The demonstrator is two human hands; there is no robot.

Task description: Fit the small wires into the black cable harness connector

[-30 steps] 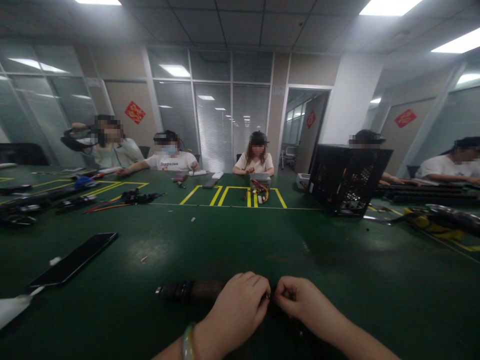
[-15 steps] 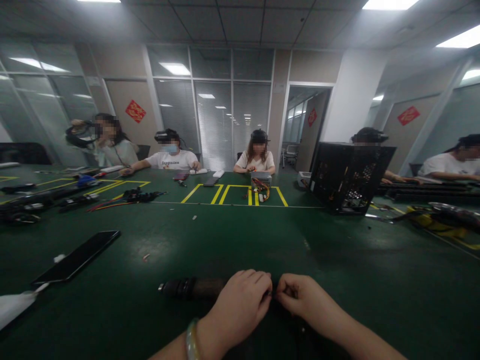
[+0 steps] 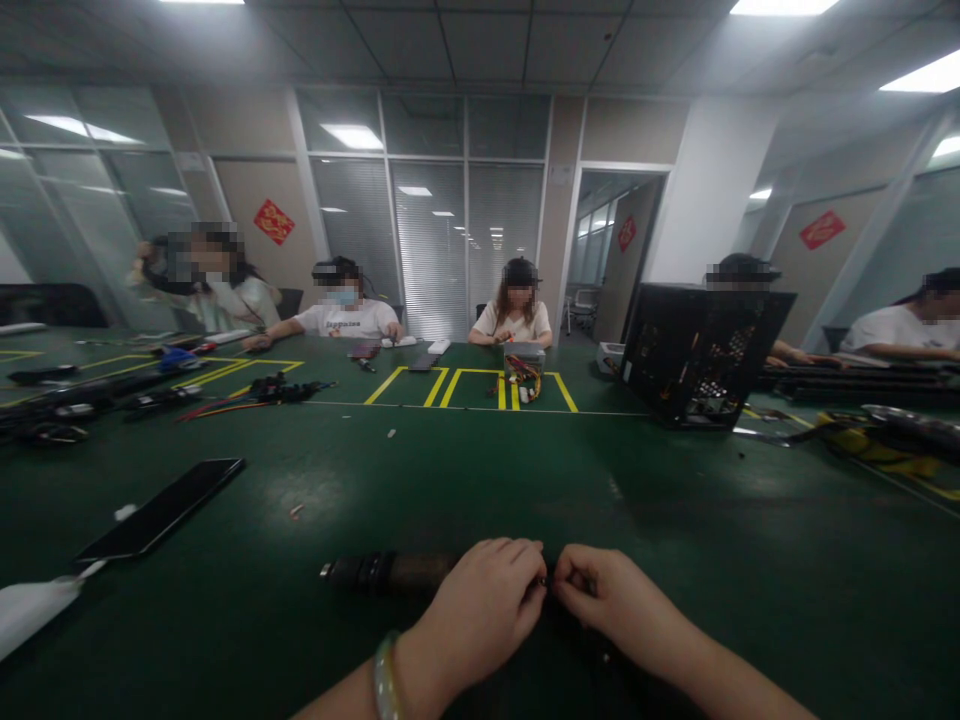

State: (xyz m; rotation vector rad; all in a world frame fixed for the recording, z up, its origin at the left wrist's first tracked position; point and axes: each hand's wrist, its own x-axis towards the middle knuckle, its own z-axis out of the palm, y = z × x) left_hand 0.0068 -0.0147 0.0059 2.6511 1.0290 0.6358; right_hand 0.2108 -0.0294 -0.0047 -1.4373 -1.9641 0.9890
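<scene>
A dark cylindrical tool with a metal tip at its left end lies on the green table, partly hidden by my left hand. The fingers of that hand are closed around a small dark part at the tool's right side, too small to name. Close beside it on the right, my right hand is pinched, and what its fingertips hold is hidden. The two hands' fingertips nearly meet. Something dark, hard to make out, lies under and between the wrists.
A black flat device lies at the left by a white object. A black computer case stands at the back right. Cables lie at the back left. Several people sit across the table.
Both hands stay almost in place. The person at the far left has moved their raised hands and the dark object slightly. The whole view has shifted a little.
</scene>
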